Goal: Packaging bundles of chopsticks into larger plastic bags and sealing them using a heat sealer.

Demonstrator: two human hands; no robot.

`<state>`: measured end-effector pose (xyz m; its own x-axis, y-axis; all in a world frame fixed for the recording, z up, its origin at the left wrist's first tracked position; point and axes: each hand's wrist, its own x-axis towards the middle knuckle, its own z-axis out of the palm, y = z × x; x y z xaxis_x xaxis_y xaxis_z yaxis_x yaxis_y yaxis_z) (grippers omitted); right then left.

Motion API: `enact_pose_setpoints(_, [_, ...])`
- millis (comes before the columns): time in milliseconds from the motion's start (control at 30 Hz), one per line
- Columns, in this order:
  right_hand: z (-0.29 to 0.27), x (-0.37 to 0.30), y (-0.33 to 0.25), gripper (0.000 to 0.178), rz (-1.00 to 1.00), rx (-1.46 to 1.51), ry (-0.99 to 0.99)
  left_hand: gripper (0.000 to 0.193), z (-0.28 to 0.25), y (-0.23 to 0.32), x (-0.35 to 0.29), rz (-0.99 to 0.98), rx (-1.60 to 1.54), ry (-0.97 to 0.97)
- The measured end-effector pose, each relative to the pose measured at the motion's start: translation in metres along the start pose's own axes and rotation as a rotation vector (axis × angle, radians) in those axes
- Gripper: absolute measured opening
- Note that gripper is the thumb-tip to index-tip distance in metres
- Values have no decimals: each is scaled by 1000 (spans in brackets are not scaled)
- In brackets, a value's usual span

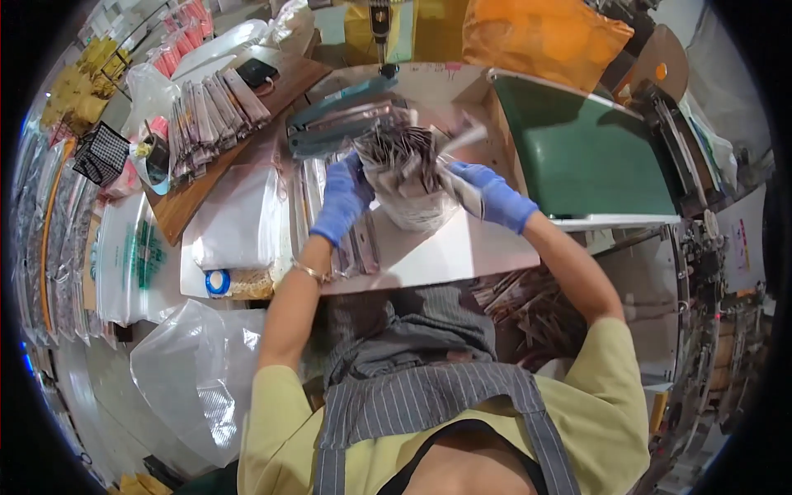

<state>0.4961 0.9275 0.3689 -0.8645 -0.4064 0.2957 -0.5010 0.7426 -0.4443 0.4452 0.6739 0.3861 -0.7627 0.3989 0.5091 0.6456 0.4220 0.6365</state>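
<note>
A bundle of thin flat packets, brown and silvery, stands upright in front of me, its lower part inside a clear plastic bag. My left hand, in a blue glove, is closed against the left side of the bundle; its fingertips are partly hidden. On the other side my right hand, also gloved in blue, grips a whitish flat packet at the bundle's edge. Another pale strip above it is smeared by motion. Beside my left hand, more long packets lie in the white tray.
Left of the tray sit a stack of clear bags and a blue tape roll. More packets lie on a wooden board. A green panel stands at right, an orange bag behind. Loose packets lie below the tray.
</note>
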Motion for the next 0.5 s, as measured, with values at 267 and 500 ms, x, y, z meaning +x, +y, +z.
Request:
enact_pose_setpoints(267, [-118,73,-43,13,-322,-10,85,16,-49,57,90,-47,-301,229])
enact_pose_setpoints(500, [-125,74,-13,8,-379,-40,168,18,-69,10,111,168,345,-246])
